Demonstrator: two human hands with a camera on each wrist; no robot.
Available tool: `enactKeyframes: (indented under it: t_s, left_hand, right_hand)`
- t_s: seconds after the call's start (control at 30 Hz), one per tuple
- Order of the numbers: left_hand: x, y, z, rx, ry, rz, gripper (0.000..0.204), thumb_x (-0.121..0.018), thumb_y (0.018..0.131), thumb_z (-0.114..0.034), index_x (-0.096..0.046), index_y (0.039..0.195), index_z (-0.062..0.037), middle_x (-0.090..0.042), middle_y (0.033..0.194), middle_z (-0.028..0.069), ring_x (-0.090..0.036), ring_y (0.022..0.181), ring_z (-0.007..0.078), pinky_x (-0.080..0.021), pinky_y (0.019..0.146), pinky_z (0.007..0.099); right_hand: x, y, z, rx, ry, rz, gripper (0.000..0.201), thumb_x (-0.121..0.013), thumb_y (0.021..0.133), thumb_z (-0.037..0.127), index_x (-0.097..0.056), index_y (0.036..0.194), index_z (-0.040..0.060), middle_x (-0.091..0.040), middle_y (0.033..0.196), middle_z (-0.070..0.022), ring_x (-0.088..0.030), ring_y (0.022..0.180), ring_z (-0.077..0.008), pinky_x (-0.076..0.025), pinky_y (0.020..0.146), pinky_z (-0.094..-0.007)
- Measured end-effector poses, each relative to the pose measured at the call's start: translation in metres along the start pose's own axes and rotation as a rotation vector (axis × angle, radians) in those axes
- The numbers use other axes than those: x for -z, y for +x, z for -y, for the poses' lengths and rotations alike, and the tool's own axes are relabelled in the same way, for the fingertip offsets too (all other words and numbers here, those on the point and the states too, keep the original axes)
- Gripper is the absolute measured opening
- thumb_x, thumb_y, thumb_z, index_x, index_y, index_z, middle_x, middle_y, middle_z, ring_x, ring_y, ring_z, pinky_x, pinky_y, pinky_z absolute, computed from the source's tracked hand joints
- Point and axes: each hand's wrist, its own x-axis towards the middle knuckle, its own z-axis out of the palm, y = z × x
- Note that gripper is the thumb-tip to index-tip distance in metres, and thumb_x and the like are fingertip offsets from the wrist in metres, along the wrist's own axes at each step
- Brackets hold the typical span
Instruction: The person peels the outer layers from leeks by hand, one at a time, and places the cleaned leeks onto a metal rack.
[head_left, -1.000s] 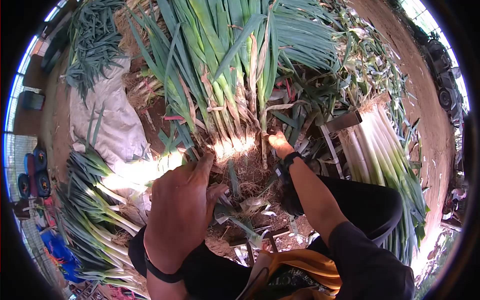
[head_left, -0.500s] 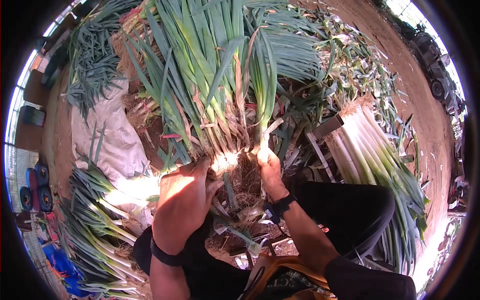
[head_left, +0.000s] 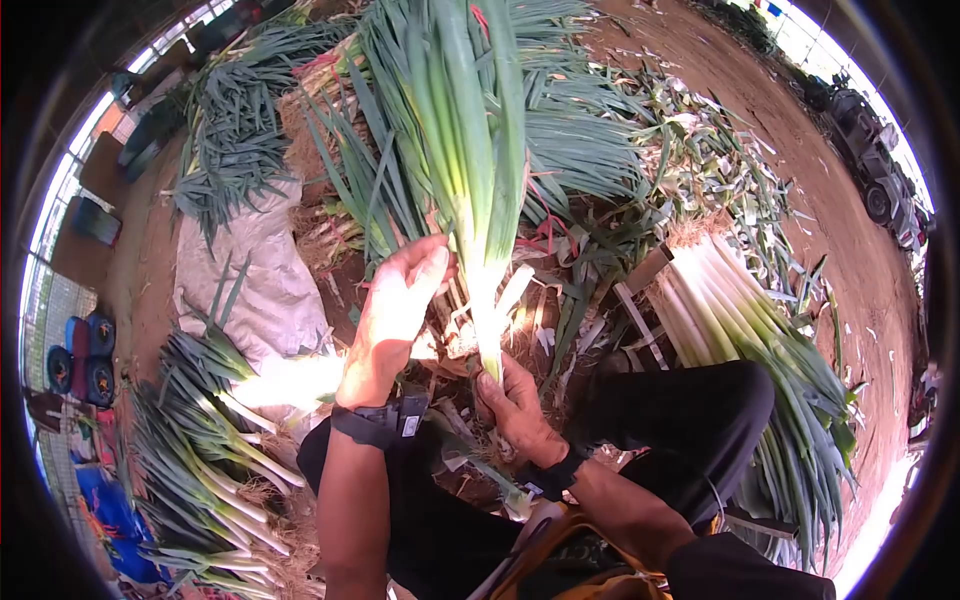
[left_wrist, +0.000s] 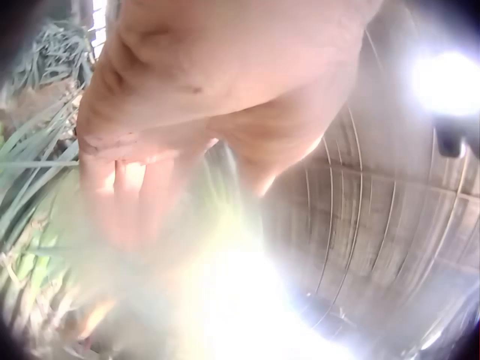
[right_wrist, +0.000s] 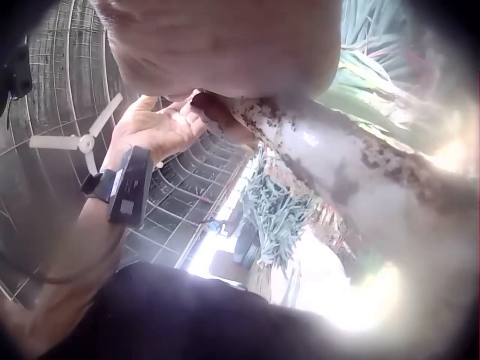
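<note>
In the head view a leek stands out from the pile, its broad green leaves spreading up and away. My right hand grips its lower white stem, thumb on top. The right wrist view shows a soil-specked pale stem beneath that hand. Beside the upper stem is my left hand, palm turned up, fingers loosely bent at the leaves. Glare blurs the left hand's fingers in its wrist view; the thumb stands apart from them. Other untrimmed leeks lie behind.
Cleaned leeks with white stems lie in a metal frame at the right. More leeks are heaped at the left, near a pale sheet. Stripped leaves litter the back right. A bent knee is beside my right forearm.
My right hand has drawn a leek from the pile toward the body. The left hand has left the root ends of the pile, risen and turned palm up beside this leek.
</note>
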Motion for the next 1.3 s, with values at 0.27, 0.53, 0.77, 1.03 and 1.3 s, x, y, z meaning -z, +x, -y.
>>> enactKeyframes:
  t_s: [0.27, 0.53, 0.77, 1.03, 1.3]
  left_hand:
    - [0.032, -0.003, 0.001, -0.135, -0.658, -0.26, 0.043, -0.062, 0.097, -0.019, -0.047, 0.133, 0.0009, -0.06, 0.124, 0.0094, -0.059, 0.114, 0.0181, -0.049, 0.096, 0.0335]
    - [0.051, -0.013, -0.011, -0.191, -0.636, -0.281, 0.044, -0.05, 0.103, -0.034, -0.048, 0.13, 0.0011, -0.062, 0.119, 0.009, -0.061, 0.107, 0.0148, -0.049, 0.094, 0.0268]
    - [0.039, -0.013, -0.01, -0.195, -0.684, -0.29, 0.043, -0.051, 0.103, -0.033, -0.047, 0.13, 0.0006, -0.061, 0.12, 0.009, -0.061, 0.109, 0.0166, -0.049, 0.096, 0.0305]
    - [0.025, -0.011, -0.01, -0.257, -0.771, -0.258, 0.046, -0.058, 0.1, -0.025, -0.042, 0.135, -0.0018, -0.059, 0.126, 0.0092, -0.06, 0.111, 0.0192, -0.048, 0.099, 0.0346]
    - [0.014, -0.014, 0.011, -0.18, -0.752, -0.211, 0.042, -0.061, 0.098, -0.025, -0.045, 0.13, -0.0014, -0.061, 0.119, 0.0117, -0.063, 0.104, 0.0221, -0.052, 0.091, 0.0367]
  right_hand:
    - [-0.001, -0.018, 0.013, -0.25, -0.264, 0.278, 0.031, -0.062, 0.096, 0.017, -0.058, 0.121, -0.001, -0.058, 0.089, 0.0006, -0.051, 0.081, -0.0066, -0.045, 0.072, -0.0259]
    - [-0.019, 0.025, 0.035, -0.256, -0.085, 0.343, 0.047, -0.068, 0.093, 0.024, -0.05, 0.131, 0.001, -0.065, 0.114, -0.0096, -0.062, 0.102, -0.0147, -0.051, 0.089, -0.0285]
    - [-0.021, 0.027, 0.031, -0.308, 0.061, 0.257, 0.047, -0.066, 0.095, 0.018, -0.046, 0.135, 0.0021, -0.065, 0.106, -0.006, -0.062, 0.09, -0.0122, -0.052, 0.08, -0.0273]
    - [-0.023, 0.037, 0.028, -0.156, -0.007, 0.102, 0.039, -0.071, 0.087, 0.008, -0.059, 0.123, 0.0016, -0.066, 0.103, -0.0029, -0.06, 0.087, -0.0095, -0.05, 0.078, -0.0259]
    - [-0.039, 0.042, 0.043, -0.118, 0.004, 0.067, 0.036, -0.074, 0.081, 0.002, -0.063, 0.116, 0.0011, -0.069, 0.104, -0.0061, -0.063, 0.089, -0.0122, -0.051, 0.081, -0.0263]
